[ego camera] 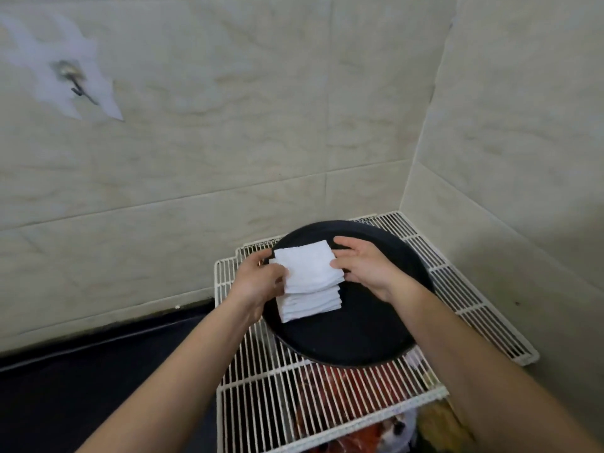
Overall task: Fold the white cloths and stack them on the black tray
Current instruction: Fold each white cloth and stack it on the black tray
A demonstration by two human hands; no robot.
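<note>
1. White top cloth (307, 266), folded into a square, sits skewed on the stack (310, 304) of folded white cloths; I see its corners turned off the pile's edges.
2. Stack lies on the black tray (359, 335), toward the tray's 9 o'clock side, several layers showing at the near edge.
3. My left hand (258, 279) is at 9 o'clock of the top cloth and pinches its left edge, thumb on the upper face, fingers curled under.
4. My right hand (366, 266) is at 3 o'clock of the cloth and grips its right edge, thumb tip against the edge; the index finger points out over the tray's far rim.
5. Tray is round, rests on a white wire rack (327, 403), and overhangs nothing I can make out.
6. Red and dark stuff (343, 380) shows through the rack bars at 6 o'clock of the tray; too blurred to name.
7. Beige tiled wall (261, 125) runs behind and to the right; a metal hook (70, 75) is on it at 10 o'clock.
8. Dark counter (81, 387) lies at 8 o'clock of the rack.
</note>
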